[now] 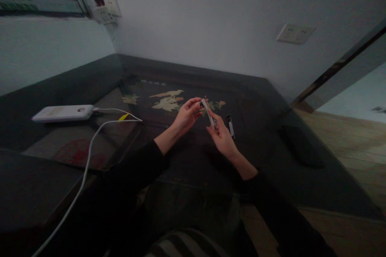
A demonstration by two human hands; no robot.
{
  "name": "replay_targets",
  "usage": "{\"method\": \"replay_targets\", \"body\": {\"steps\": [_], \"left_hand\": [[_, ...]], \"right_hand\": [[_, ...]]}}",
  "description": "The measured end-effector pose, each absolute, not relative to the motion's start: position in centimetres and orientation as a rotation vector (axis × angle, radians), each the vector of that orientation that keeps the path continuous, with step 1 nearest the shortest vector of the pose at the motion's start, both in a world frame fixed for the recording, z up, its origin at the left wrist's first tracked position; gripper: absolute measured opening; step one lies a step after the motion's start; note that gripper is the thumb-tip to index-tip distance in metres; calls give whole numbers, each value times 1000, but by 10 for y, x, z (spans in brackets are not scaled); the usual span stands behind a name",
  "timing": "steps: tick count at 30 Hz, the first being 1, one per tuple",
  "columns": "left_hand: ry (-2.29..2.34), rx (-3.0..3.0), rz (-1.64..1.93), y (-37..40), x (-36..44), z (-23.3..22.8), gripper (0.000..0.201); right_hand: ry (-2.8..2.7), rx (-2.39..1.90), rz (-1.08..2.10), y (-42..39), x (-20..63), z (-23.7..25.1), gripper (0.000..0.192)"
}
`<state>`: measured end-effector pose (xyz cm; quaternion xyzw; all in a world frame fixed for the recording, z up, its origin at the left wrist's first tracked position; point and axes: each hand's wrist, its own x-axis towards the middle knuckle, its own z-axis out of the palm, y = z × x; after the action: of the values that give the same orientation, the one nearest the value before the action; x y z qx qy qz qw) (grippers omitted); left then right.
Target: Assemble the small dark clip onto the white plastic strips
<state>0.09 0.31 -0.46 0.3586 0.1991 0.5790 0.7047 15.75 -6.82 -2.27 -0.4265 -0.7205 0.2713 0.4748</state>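
Both hands are raised over a dark table (265,144) with a pale bird-and-flower inlay (167,100). Between them is a slim white pen-like stick (208,113), tilted. My left hand (186,117) pinches its upper end, where a small dark tip shows. My right hand (221,136) grips its lower part. A second small object with a dark top and pale body (230,124) lies on the table just right of my right hand. The light is dim and details are hard to make out.
A white power bank (62,113) lies at the table's left with white cables (90,148) running off towards me. A dark flat object (301,144) rests near the right edge. Wall sockets (294,33) sit above the table; wooden floor (356,144) at right.
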Motion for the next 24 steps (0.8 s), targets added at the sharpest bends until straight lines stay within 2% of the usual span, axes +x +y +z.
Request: {"method": "replay_targets", "body": {"steps": [15, 24], "left_hand": [[414, 788, 1255, 0, 3, -2, 29], [364, 806, 1137, -5, 1, 1, 30]], "right_hand": [[-1653, -1093, 630, -63, 162, -23, 57], [-1430, -1113, 667, -59, 170, -18, 34]]}}
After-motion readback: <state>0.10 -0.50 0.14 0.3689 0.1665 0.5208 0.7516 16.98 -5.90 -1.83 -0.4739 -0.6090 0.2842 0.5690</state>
